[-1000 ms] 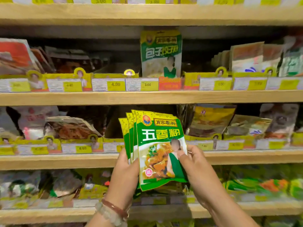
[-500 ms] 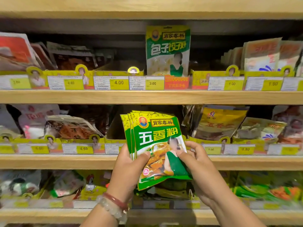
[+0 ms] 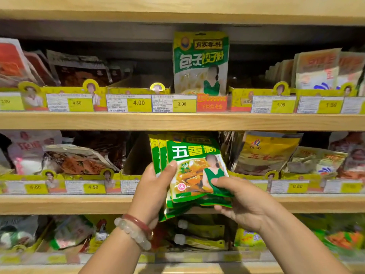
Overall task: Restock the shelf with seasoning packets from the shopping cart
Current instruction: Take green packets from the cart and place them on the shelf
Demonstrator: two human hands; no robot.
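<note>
Packets: stack of green seasoning packets [image 3: 194,171] at centre of frame, upright and fanned to the left, tops level with the mouth of the middle shelf's bin.
Left hand: left hand [image 3: 152,191] wrapped round the stack's left edge, thumb pressed on the front packet, fingers hidden behind; probably bearing the weight and keeping the fan together.
Right hand: right hand [image 3: 242,202] pinching the lower right corner, thumb on the printed face, fingers curled beneath; likely steadying and squaring the stack before it goes in.
Bracelets: pale bead bracelet and red bangle [image 3: 136,230] on the left wrist, lower centre.
Target spot: dark, empty-looking cardboard bin [image 3: 136,157] just behind and left of the packets on the middle shelf [image 3: 79,203]; probably the slot meant for them, though its price label is partly hidden by the hand.
Neighbours: yellow packets [image 3: 264,153] in the bin to the right; a taller green packet [image 3: 200,62] standing alone on the upper shelf, centre top.
Cart: not in view.
Stage: judged as packets in hand and not yet shelved, held face out so the labels read from the aisle.
</note>
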